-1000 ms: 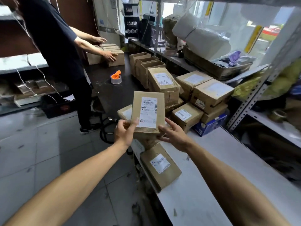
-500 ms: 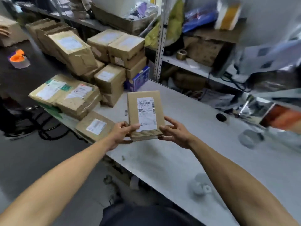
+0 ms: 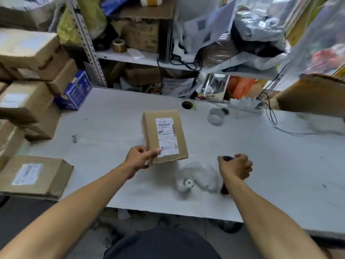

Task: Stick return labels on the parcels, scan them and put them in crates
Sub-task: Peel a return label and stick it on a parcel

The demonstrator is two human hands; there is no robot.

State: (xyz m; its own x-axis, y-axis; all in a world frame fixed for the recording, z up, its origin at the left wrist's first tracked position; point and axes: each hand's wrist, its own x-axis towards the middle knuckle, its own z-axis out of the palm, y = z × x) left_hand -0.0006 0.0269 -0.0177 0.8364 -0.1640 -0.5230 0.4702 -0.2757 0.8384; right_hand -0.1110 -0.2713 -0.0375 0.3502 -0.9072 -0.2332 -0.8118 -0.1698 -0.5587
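My left hand (image 3: pixel 139 158) grips the lower left corner of a small brown cardboard parcel (image 3: pixel 150 128) and holds it tilted above the white table (image 3: pixel 112 118). A white shipping label (image 3: pixel 167 137) with a barcode faces up on the parcel. To the right, my right hand (image 3: pixel 236 166) is curled into a fist just above the table, closed around a small dark object (image 3: pixel 226 158); most of that object is hidden by the fingers. The two hands are apart.
Labelled parcels (image 3: pixel 24 101) are stacked along the table's left side, one parcel (image 3: pixel 35 176) at the near left corner, beside a blue box (image 3: pixel 76 90). Crumpled white plastic (image 3: pixel 197 177), a tape roll (image 3: pixel 216 116), cables (image 3: pixel 270 113) and a large carton (image 3: pixel 313 94) lie right.
The view swung right from the parcel stack to the white table. My right hand let go of the parcel and dropped to the table; my left hand alone holds it now.
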